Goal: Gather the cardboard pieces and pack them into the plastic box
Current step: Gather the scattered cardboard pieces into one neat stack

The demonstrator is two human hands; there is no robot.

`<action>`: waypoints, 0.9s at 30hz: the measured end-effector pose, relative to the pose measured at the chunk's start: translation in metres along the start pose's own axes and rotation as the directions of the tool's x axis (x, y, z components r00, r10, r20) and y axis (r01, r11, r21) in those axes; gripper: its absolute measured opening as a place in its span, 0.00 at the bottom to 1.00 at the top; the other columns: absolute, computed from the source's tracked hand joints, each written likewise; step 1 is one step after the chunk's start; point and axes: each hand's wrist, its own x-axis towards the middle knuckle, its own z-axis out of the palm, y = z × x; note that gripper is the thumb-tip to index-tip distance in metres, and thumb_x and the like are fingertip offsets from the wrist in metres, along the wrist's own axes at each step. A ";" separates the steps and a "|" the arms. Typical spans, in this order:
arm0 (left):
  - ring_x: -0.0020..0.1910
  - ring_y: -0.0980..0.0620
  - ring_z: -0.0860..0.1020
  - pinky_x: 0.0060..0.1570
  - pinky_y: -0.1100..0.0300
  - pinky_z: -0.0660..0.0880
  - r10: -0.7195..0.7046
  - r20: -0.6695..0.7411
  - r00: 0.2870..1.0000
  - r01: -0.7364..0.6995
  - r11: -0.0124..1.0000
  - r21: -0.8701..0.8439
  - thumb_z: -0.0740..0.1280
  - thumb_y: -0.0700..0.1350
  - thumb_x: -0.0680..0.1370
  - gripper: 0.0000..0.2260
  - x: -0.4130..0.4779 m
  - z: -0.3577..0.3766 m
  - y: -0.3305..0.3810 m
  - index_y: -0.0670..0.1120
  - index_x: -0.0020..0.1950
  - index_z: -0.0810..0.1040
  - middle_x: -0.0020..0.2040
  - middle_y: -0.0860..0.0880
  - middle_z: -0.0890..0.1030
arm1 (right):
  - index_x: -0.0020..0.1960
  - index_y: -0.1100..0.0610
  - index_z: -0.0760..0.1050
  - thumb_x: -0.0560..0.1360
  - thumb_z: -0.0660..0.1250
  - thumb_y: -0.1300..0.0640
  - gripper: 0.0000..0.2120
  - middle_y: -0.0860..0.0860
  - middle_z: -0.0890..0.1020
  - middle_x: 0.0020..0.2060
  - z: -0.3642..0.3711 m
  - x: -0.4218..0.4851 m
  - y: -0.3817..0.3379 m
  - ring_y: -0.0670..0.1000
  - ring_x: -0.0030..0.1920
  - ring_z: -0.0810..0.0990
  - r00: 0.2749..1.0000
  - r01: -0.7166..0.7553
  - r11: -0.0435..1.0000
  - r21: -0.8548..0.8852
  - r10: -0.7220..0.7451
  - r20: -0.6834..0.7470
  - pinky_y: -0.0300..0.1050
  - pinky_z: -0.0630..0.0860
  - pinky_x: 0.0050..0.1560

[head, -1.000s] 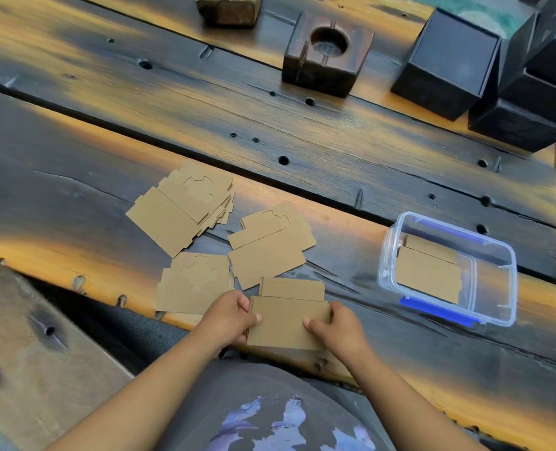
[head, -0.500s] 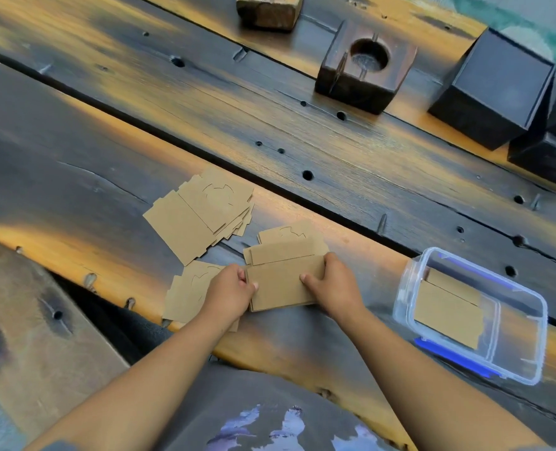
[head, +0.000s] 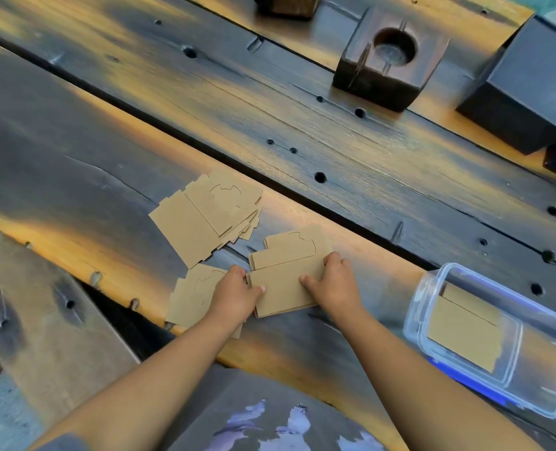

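Pressing in from both sides, the left hand [head: 237, 296] and the right hand [head: 337, 284] clamp a small stack of cardboard pieces [head: 285, 288] flat on the dark wooden desk [head: 107, 151]. The left fingers curl over the stack's left edge with the thumb on top; the right fingers hold its far right corner with the thumb laid on the top sheet. Under the far edge of this stack, more pieces [head: 298, 244] stick out, one showing a curved cut line. A fanned pile [head: 208, 214] lies just beyond and to the left, apart from the held stack. Another pile [head: 193, 296] sits partly under the left hand and wrist, near the desk's front edge. To the right, well apart from the hands, a clear plastic box [head: 543, 323] with blue trim stands open, with flat cardboard [head: 462, 333] already inside it.
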 end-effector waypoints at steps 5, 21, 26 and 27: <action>0.35 0.53 0.70 0.32 0.60 0.65 0.075 0.017 0.997 -0.075 0.997 -0.014 0.73 0.46 0.73 0.15 -0.005 -0.004 0.001 0.43 0.51 0.69 0.36 0.52 0.70 | 0.56 0.56 0.68 0.69 0.74 0.47 0.24 0.54 0.74 0.55 -0.002 0.000 0.007 0.55 0.51 0.76 0.998 -0.048 0.996 0.081 0.045 0.042 0.50 0.75 0.51; 0.35 0.55 0.73 0.31 0.58 0.68 0.074 0.021 0.997 -0.073 0.997 -0.039 0.73 0.49 0.72 0.16 0.027 0.005 0.042 0.50 0.44 0.64 0.38 0.52 0.73 | 0.56 0.57 0.69 0.68 0.75 0.47 0.24 0.55 0.75 0.55 -0.040 0.047 -0.002 0.54 0.49 0.75 0.998 -0.025 0.999 0.036 0.022 0.065 0.47 0.69 0.45; 0.37 0.54 0.73 0.31 0.60 0.64 0.041 0.038 0.998 -0.041 0.999 0.011 0.72 0.48 0.73 0.15 0.034 0.012 0.042 0.46 0.48 0.67 0.40 0.51 0.74 | 0.58 0.56 0.68 0.68 0.75 0.47 0.26 0.55 0.75 0.56 -0.033 0.050 0.002 0.56 0.53 0.77 0.995 -0.049 0.999 0.016 0.048 0.083 0.50 0.75 0.51; 0.37 0.54 0.73 0.31 0.61 0.64 0.032 0.038 0.999 -0.033 0.999 0.024 0.72 0.48 0.73 0.15 0.035 0.013 0.042 0.47 0.48 0.66 0.39 0.52 0.74 | 0.58 0.56 0.68 0.68 0.75 0.47 0.26 0.55 0.75 0.55 -0.032 0.051 0.003 0.56 0.52 0.77 0.996 -0.047 0.999 0.016 0.046 0.079 0.50 0.75 0.51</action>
